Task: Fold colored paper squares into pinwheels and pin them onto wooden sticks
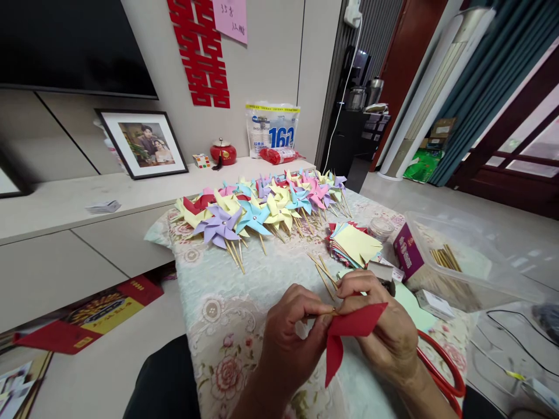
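Observation:
My left hand and my right hand meet over the near edge of the table and pinch a folded red paper piece together with a thin wooden stick. Both hands have their fingers closed on it. A few loose sticks lie just beyond my fingers. A stack of cut coloured paper squares sits to the right of them. Further back, many finished paper pinwheels in purple, blue, yellow, pink and red lie in a row.
A floral tablecloth covers the table. A clear plastic box holding sticks, a purple carton and a small jar stand at right. Red-handled scissors lie by my right wrist. A low cabinet with a framed photo runs along the left.

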Tool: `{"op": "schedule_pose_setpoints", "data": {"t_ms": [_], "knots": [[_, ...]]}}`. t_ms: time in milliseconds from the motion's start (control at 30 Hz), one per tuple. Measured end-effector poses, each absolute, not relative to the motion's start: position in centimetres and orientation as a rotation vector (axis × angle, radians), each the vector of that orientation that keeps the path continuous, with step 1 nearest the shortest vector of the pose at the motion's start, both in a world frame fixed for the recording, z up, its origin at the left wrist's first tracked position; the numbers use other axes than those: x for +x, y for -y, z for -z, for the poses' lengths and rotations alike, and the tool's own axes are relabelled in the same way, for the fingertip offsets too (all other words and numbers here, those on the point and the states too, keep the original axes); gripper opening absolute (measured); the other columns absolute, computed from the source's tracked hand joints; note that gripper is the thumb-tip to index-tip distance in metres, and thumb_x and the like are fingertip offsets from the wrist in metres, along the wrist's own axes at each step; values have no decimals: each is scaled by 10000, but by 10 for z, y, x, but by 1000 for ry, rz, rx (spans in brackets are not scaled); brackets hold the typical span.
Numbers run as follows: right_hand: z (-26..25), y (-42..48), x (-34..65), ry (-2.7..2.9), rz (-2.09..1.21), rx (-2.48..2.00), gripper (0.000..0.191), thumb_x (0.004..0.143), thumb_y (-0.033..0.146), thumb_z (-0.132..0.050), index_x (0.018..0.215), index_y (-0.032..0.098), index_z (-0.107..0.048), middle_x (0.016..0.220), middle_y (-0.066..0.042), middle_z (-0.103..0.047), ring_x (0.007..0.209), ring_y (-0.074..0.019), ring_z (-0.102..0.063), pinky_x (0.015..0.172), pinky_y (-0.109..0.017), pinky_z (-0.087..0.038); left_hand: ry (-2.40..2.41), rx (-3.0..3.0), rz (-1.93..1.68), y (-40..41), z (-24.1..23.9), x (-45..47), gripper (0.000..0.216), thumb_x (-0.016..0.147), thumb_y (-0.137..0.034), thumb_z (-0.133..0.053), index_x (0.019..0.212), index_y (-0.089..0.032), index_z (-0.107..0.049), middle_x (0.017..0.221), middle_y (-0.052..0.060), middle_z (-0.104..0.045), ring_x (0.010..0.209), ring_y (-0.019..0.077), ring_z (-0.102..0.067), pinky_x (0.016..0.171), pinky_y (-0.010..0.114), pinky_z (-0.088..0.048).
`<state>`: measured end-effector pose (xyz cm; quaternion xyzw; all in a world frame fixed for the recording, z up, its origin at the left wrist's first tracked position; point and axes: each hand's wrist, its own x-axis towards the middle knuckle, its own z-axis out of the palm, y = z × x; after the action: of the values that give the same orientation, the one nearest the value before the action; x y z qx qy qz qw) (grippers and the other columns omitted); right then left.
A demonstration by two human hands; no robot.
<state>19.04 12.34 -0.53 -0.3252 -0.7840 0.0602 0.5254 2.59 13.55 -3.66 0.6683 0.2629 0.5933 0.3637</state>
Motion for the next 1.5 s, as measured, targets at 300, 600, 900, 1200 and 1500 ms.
{"op": "schedule_pose_setpoints", "data": {"t_ms": [300,600,900,1200,1500], "knots": [[-1,-123,197,1969,-294,-734,194,824,37,-545,923,171,-644,830,-61,-616,785,-210,-588,760,-436,-454,-614,1754,-1485,-137,33,25,138,844,-71,-596,848,-183,-677,756,44,-650,724,170,-600,659,280,-447],[4,-125,199,1930,-459,-962,84,778,115,-558,755,195,-549,714,-7,-570,683,-172,-525,728,-363,-432,-632,1530,-1244,-138,45,28,78,813,-144,-613,758,-162,-664,702,18,-575,622,132,-500,570,253,-368],[22,-134,204,1540,-1126,-1310,107,764,241,-590,804,162,-651,717,7,-619,654,-151,-532,605,-256,-401,-576,873,-943,-138,41,39,356,626,-284,-826,939,-141,-736,830,56,-727,763,187,-633,756,294,-476],[33,-142,203,1355,-1100,-1158,208,808,369,-699,876,174,-673,828,-12,-682,774,-179,-606,712,-275,-462,-804,708,-982,-156,35,51,412,545,-409,-909,762,-131,-696,647,28,-668,596,134,-574,574,234,-406],[56,-147,211,1286,-785,-1248,420,872,407,-641,1246,214,-646,1265,-128,-686,1154,-296,-631,1012,-470,-463,-874,545,-1125,-162,46,61,326,558,-366,-850,633,-174,-598,483,-45,-526,436,75,-371,445,230,-224]]}}
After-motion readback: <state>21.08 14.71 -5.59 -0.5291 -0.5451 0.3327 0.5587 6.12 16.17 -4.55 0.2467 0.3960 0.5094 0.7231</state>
